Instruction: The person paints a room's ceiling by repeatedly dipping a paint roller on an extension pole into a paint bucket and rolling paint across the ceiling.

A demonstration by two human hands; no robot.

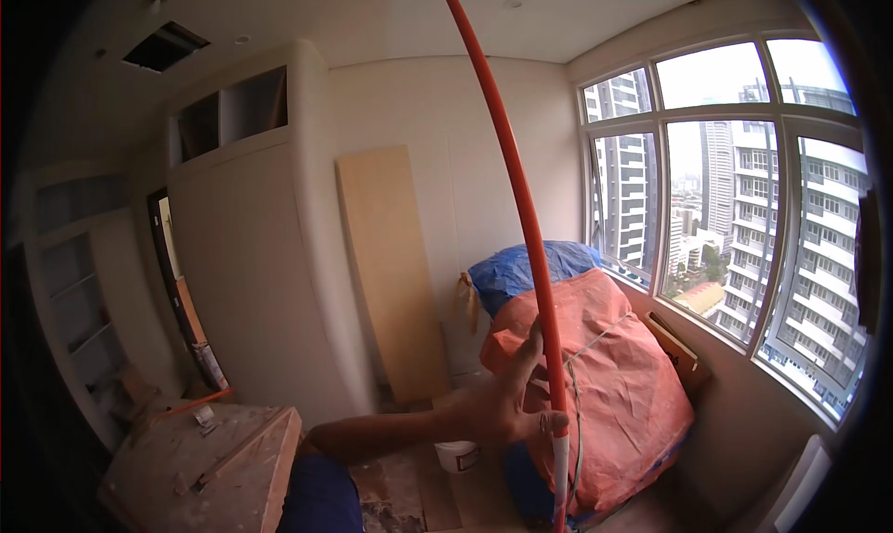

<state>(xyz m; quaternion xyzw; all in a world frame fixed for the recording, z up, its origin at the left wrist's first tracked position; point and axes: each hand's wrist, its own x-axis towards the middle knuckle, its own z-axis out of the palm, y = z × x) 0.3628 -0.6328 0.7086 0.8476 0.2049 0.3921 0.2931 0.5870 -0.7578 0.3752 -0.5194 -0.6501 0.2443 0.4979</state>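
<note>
My left hand (521,403) reaches in from the lower left, its forearm coming out of a dark blue sleeve. It grips a long orange pole (510,161) near its lower part, with one digit stretched up along the shaft. The pole stands nearly upright, runs out of the top of the view and looks curved. Below my hand the pole is whitish (560,463). My right hand does not show. Behind the pole is a large bulky pile under an orange tarp (623,375), with a cord across it and a blue tarp (549,265) at its top.
A worn work table (200,459) with wood strips on it stands at lower left. A plywood board (391,273) leans on the far wall. On the floor is a white bucket (457,456). Windows (716,198) line the right side. The ceiling has an open hatch (166,46).
</note>
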